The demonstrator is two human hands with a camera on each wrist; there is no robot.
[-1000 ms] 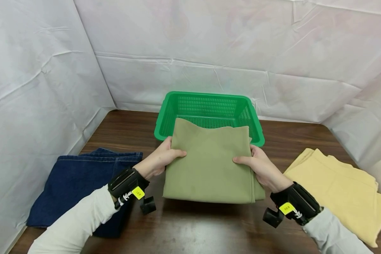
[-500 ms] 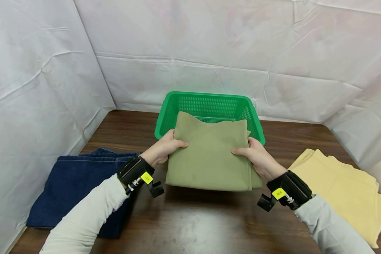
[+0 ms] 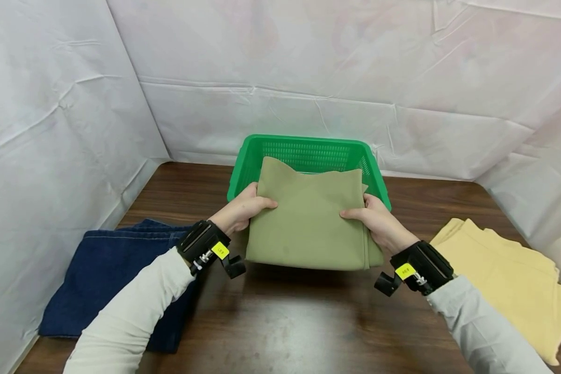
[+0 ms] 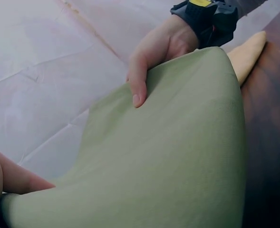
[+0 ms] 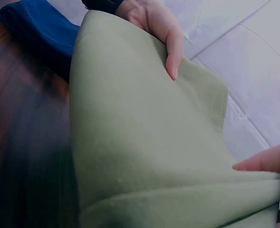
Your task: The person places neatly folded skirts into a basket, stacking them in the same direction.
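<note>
Folded olive-green pants point(image 3: 308, 221) are held up off the table between both hands, thumbs on top and the other fingers hidden beneath. My left hand point(image 3: 244, 209) grips their left side, my right hand point(image 3: 381, 223) their right side. The far edge of the pants overhangs the green plastic basket point(image 3: 308, 139), covering its front rim and part of its inside. In the left wrist view, the right thumb point(image 4: 139, 92) presses on the cloth near its edge. The left thumb point(image 5: 174, 61) lies likewise in the right wrist view.
Folded dark blue jeans point(image 3: 117, 275) lie on the brown wooden table point(image 3: 280, 332) at the left, partly behind the left forearm. A folded pale yellow garment point(image 3: 500, 280) lies at the right. White sheeting point(image 3: 280, 62) rises behind the basket and along the sides.
Both hands have carried the olive-green pants away from me, further over the basket. Basket, jeans and yellow garment have stayed in place.
</note>
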